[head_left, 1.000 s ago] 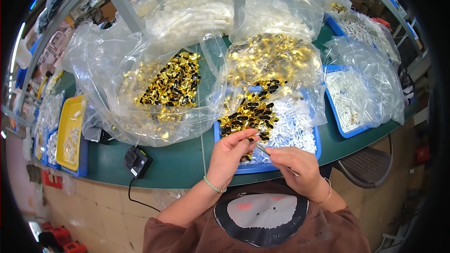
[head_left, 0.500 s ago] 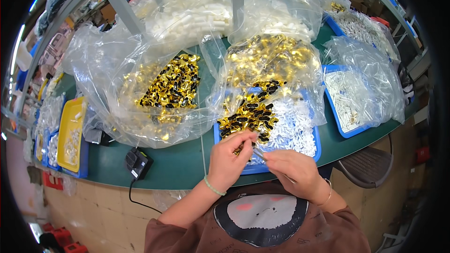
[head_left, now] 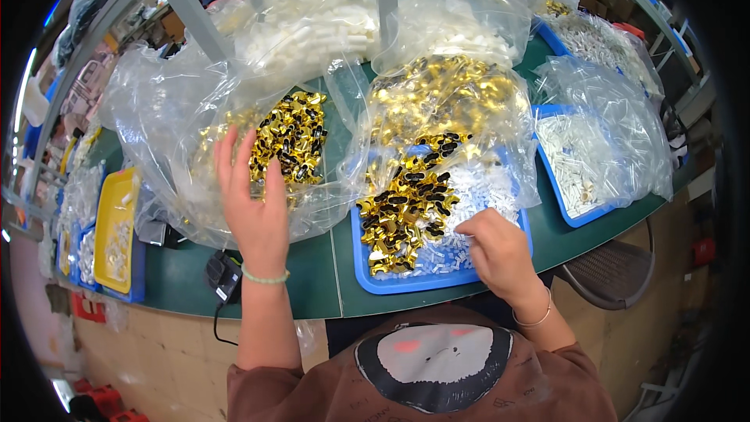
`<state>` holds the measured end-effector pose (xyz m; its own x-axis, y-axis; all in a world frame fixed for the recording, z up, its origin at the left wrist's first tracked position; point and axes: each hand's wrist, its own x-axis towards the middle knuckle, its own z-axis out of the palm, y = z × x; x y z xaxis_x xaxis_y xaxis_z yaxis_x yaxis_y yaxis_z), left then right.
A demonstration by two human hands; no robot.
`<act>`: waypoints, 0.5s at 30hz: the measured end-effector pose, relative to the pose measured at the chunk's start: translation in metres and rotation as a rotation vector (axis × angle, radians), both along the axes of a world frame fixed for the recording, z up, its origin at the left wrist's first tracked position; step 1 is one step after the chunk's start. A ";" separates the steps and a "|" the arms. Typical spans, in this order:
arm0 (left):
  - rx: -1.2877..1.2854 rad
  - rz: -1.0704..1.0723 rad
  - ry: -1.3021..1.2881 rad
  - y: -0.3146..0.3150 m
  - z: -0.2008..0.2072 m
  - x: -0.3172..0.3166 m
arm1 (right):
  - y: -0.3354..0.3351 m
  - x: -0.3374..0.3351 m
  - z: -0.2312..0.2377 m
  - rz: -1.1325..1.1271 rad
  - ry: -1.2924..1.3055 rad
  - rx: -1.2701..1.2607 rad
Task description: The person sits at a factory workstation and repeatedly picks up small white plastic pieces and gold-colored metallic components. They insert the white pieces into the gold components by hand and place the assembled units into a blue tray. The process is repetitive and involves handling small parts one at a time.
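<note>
My left hand (head_left: 254,207) is open, its fingers spread above the near part of a clear plastic bag (head_left: 168,180). Inside the bag's mouth lies a heap of gold-and-black small parts (head_left: 291,137). Over the right side of a blue tray (head_left: 414,286), my right hand (head_left: 500,254) has its fingers pinched together just above small white pieces (head_left: 480,187). Its fingertips hide whatever they may hold. More gold-and-black parts (head_left: 402,215) are piled in the tray's left half.
A yellow tray (head_left: 103,238) with small pale pieces stands at the left. Next to the bag sits a black corded device (head_left: 224,273). Another blue tray (head_left: 574,219) of white sticks lies right. Bags of white tubes (head_left: 312,35) fill the back, behind a grey post (head_left: 385,8).
My hands have parted: the left moved leftward and opened, the right shifted slightly right and away from me. The thin metal tool seen at my fingers is out of sight. A white piece now shows in the yellow tray.
</note>
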<state>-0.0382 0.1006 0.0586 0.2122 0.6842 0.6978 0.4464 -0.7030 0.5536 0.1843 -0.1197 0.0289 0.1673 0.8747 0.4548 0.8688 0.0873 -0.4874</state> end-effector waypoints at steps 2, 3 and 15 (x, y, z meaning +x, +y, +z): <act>-0.089 -0.154 -0.063 -0.010 -0.009 -0.002 | 0.005 -0.004 -0.008 -0.002 -0.004 -0.108; -0.297 -0.292 -0.147 -0.024 -0.014 -0.001 | 0.008 -0.006 -0.012 -0.002 -0.008 -0.139; -1.038 -0.832 -0.239 -0.098 -0.059 0.037 | 0.016 -0.009 -0.015 0.052 0.065 0.050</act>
